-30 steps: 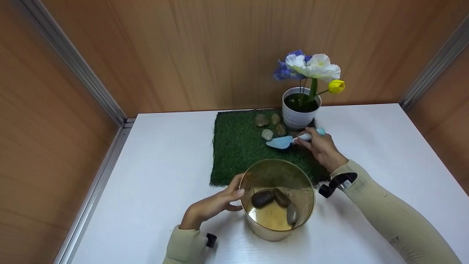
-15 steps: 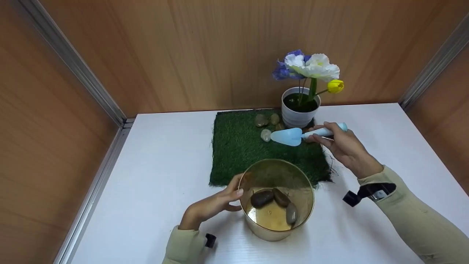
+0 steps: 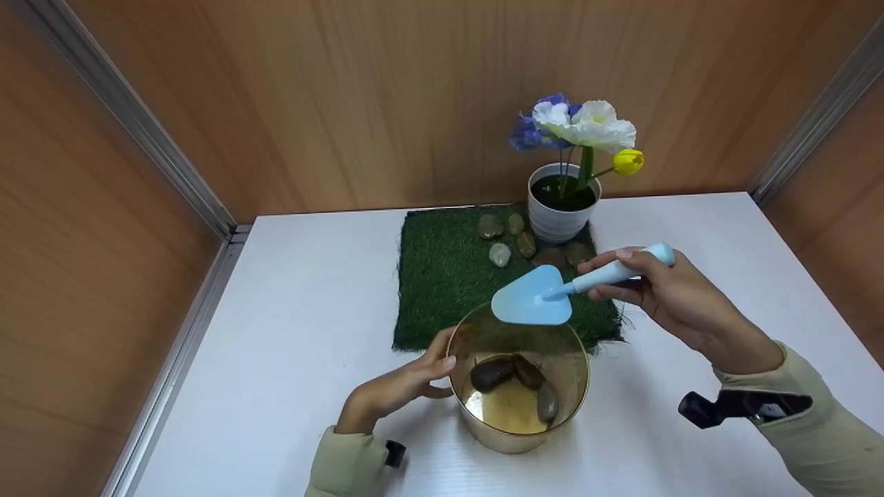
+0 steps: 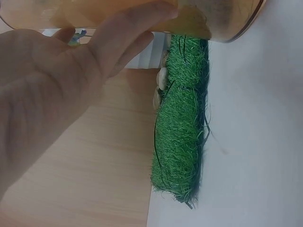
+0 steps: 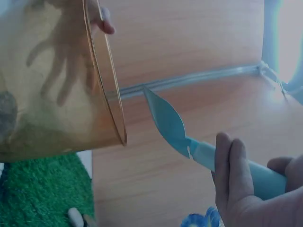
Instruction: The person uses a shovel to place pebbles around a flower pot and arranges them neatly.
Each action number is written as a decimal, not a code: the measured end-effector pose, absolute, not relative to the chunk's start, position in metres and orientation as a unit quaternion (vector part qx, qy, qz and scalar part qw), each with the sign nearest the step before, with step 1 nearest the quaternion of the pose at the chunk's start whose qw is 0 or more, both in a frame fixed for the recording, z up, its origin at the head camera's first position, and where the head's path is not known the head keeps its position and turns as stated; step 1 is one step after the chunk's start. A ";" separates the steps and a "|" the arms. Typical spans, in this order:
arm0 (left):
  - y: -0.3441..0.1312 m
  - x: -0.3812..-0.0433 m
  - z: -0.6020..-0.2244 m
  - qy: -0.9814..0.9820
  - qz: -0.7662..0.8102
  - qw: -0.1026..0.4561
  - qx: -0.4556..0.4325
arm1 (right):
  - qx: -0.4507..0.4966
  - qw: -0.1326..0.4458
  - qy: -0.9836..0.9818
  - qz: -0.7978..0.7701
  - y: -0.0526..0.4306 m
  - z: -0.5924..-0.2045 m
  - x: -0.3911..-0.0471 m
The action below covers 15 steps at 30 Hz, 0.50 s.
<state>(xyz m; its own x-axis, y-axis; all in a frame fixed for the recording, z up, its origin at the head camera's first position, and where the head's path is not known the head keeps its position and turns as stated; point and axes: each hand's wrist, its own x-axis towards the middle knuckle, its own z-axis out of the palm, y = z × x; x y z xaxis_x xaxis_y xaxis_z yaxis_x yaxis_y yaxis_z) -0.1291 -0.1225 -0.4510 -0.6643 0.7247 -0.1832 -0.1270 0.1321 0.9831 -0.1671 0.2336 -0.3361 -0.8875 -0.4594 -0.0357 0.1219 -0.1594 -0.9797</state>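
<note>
My right hand (image 3: 680, 297) grips the pale handle of a light blue garden trowel (image 3: 526, 298). The trowel's blade overlaps the back rim of a clear amber bucket (image 3: 507, 442) in the head view. In the right wrist view, the blade is just off the bucket's mouth, with nothing on it. My left hand (image 3: 407, 381) rests against the bucket's left side. Its fingers lie spread and straight on the outer wall, with the thumb at the rim. Three smooth dark stones (image 3: 492, 373) lie on the bucket's bottom.
Behind the bucket lies a square of artificial grass (image 3: 442, 290). Several pebbles (image 3: 500, 255) sit on it beside a white flowerpot (image 3: 556, 221) with white, purple and yellow flowers. Wood-patterned panels (image 3: 414, 103) wall in the white table (image 3: 311, 304) at the back and sides.
My right hand has drawn back from the pebbles by the flowerpot, bringing the trowel nearer and over the bucket's back rim. The left hand and bucket stay put.
</note>
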 end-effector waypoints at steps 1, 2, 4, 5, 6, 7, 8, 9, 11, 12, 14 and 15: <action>-0.123 -0.129 -0.451 0.668 0.621 0.344 0.222 | -0.142 0.193 0.638 -0.732 0.231 -0.335 -0.163; -0.123 -0.129 -0.451 0.668 0.622 0.345 0.221 | -0.147 0.195 0.654 -0.716 0.228 -0.334 -0.160; -0.123 -0.129 -0.451 0.667 0.623 0.347 0.217 | -0.159 0.202 0.680 -0.687 0.223 -0.333 -0.155; -0.123 -0.129 -0.451 0.667 0.623 0.348 0.215 | -0.164 0.207 0.691 -0.673 0.220 -0.333 -0.153; -0.123 -0.129 -0.451 0.667 0.623 0.348 0.213 | -0.167 0.211 0.701 -0.660 0.217 -0.333 -0.152; -0.122 -0.129 -0.451 0.668 0.623 0.348 0.212 | -0.174 0.213 0.711 -0.647 0.214 -0.333 -0.151; -0.122 -0.129 -0.451 0.668 0.623 0.348 0.211 | -0.185 0.214 0.722 -0.632 0.212 -0.334 -0.150; -0.122 -0.129 -0.451 0.668 0.623 0.348 0.211 | -0.199 0.211 0.733 -0.615 0.209 -0.336 -0.149; -0.121 -0.129 -0.451 0.669 0.623 0.347 0.211 | -0.231 0.198 0.756 -0.579 0.203 -0.340 -0.148; -0.121 -0.129 -0.451 0.668 0.623 0.347 0.212 | -0.250 0.189 0.767 -0.560 0.201 -0.342 -0.148; -0.122 -0.129 -0.451 0.667 0.625 0.345 0.215 | -0.282 0.173 0.784 -0.525 0.195 -0.348 -0.147; -0.122 -0.129 -0.451 0.666 0.625 0.345 0.216 | -0.295 0.166 0.792 -0.508 0.192 -0.350 -0.147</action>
<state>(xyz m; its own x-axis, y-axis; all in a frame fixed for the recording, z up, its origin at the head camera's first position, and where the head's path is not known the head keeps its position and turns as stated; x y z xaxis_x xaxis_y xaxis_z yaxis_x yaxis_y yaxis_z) -0.1288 -0.1218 -0.4514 -0.6688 0.7188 -0.1899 -0.1434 0.1259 0.9816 -0.1467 0.1916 -0.3502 -0.7714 -0.6353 0.0366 -0.2982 0.3101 -0.9027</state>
